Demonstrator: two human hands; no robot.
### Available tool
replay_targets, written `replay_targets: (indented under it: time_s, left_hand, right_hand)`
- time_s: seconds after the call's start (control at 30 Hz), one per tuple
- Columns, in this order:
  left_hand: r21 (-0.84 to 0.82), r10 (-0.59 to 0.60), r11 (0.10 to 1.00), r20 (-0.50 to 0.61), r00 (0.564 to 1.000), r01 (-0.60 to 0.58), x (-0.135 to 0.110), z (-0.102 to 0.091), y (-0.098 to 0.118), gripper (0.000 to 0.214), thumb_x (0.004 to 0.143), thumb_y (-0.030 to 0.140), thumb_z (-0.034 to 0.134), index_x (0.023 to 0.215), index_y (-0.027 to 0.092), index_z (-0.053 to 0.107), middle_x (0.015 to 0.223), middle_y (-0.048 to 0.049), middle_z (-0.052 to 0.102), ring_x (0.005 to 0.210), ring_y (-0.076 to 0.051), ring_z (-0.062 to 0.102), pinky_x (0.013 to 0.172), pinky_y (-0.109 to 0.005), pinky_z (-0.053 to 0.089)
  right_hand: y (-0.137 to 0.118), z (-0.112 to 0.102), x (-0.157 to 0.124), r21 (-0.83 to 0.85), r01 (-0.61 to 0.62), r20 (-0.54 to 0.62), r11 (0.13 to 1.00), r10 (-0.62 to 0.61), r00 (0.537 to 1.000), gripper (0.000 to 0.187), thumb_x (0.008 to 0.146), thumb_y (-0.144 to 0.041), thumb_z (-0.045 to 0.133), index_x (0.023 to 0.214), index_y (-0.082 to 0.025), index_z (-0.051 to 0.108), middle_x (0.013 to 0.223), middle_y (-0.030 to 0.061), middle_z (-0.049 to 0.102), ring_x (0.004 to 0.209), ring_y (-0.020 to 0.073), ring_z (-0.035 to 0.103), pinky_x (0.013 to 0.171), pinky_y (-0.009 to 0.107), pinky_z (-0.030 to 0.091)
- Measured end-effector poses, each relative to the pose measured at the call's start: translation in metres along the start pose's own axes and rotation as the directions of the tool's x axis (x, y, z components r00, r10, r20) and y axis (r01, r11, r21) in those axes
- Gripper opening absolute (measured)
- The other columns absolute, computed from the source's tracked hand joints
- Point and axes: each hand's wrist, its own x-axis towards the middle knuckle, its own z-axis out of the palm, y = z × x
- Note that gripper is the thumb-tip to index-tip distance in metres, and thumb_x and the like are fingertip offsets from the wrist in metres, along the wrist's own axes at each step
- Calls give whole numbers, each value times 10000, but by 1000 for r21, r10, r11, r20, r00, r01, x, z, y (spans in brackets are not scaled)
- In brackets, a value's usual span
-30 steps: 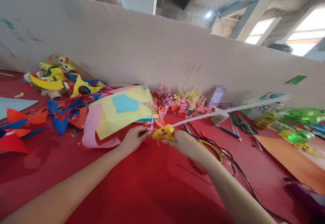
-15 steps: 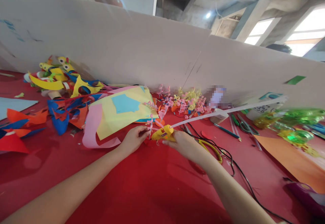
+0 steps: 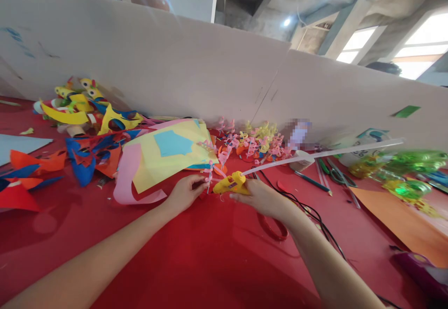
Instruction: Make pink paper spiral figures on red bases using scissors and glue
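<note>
My right hand (image 3: 261,198) is wrapped round a yellow hot glue gun (image 3: 229,184), its nozzle toward the left. A long translucent glue stick (image 3: 325,154) juts from the gun's back, slanting up to the right. Between the fingertips of my left hand (image 3: 187,192) is a small pink paper spiral on a thin stick (image 3: 210,174), held nearly upright just left of the nozzle. Whether nozzle and spiral touch I cannot tell. Behind the hands stands a cluster of pink and yellow paper spirals (image 3: 261,141).
Left of centre lie yellow paper sheets (image 3: 150,171) and a curled pink strip (image 3: 122,183). Paper masks (image 3: 84,159) fill the left side. At right are a black cord (image 3: 311,211), scissors (image 3: 334,173), a pencil (image 3: 315,183) and orange paper (image 3: 402,215). A white board (image 3: 157,66) stands behind.
My right hand and the glue gun have shifted slightly right, and the glue stick's far end has dipped. The pink spiral has moved slightly right and down. My left hand is nearly still.
</note>
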Motion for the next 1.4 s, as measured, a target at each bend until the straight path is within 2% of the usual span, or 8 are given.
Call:
replay_targets:
  time_s: [0.3, 0.7, 0.97, 1.07, 1.17, 1.23, 1.3, 1.4]
  left_hand:
    - [-35, 1, 999, 1, 1000, -1, 1, 1, 0, 270, 784, 397, 539, 779, 169, 683, 781, -41, 705, 766, -215, 646, 661, -269, 476]
    - [-98, -18, 995, 11, 1000, 20, 1, 3, -7, 266, 761, 395, 580, 744, 167, 715, 746, -31, 727, 729, -209, 661, 640, -259, 485]
    - [-123, -44, 991, 3, 999, 45, -1, 2, -9, 216, 732, 356, 630, 769, 176, 742, 800, -37, 749, 787, -216, 682, 686, -266, 509]
    - [-129, -49, 990, -1, 999, 48, -2, 0, -8, 192, 722, 317, 647, 820, 187, 750, 850, -41, 754, 807, -207, 686, 720, -267, 513]
    - [-144, -51, 988, 2, 999, 51, -2, -1, -7, 187, 720, 299, 651, 826, 183, 752, 864, -48, 755, 813, -206, 690, 734, -269, 519]
    - [-148, -40, 988, 8, 999, 41, -2, -1, -7, 179, 721, 288, 648, 824, 186, 752, 863, -48, 757, 809, -207, 693, 732, -271, 523]
    - [-140, -24, 990, 9, 1000, 25, -2, -1, -7, 174, 722, 286, 647, 822, 190, 752, 853, -48, 759, 807, -210, 694, 725, -274, 525]
    - [-131, -13, 991, -4, 1000, 12, -2, -1, -8, 175, 720, 296, 646, 811, 190, 751, 847, -51, 760, 800, -214, 694, 715, -279, 526]
  right_hand:
    - [6, 1, 1, -59, 14, 44, 998, -11, 999, 268, 855, -366, 542, 862, -116, 639, 732, 32, 604, 616, 132, 517, 540, 224, 325]
    - [5, 0, 1, -39, -18, 32, 999, 20, 999, 290, 840, -394, 548, 862, -116, 630, 718, 28, 588, 605, 131, 503, 525, 226, 311]
    - [9, -30, -19, 67, -96, -41, 993, 99, 994, 289, 787, -446, 566, 746, -165, 619, 611, -16, 519, 531, 111, 444, 478, 220, 307]
    - [26, -44, -33, 93, -260, -73, 961, 267, 961, 356, 701, -523, 630, 629, -178, 576, 534, -27, 476, 478, 106, 405, 442, 228, 279]
    - [54, -54, -47, 246, -346, -119, 905, 383, 916, 409, 662, -583, 637, 610, -186, 556, 518, -22, 478, 455, 102, 391, 425, 233, 283]
    - [78, -58, -55, 400, -360, -157, 843, 450, 879, 437, 671, -613, 603, 644, -179, 565, 552, -6, 515, 461, 103, 408, 424, 231, 315]
    - [103, -59, -60, 522, -306, -250, 796, 486, 837, 460, 672, -624, 585, 701, -166, 595, 660, 40, 597, 537, 126, 488, 464, 235, 386]
    - [139, -56, -62, 493, -326, -368, 807, 533, 762, 466, 717, -618, 532, 674, -160, 605, 661, 70, 630, 587, 161, 550, 510, 263, 451]
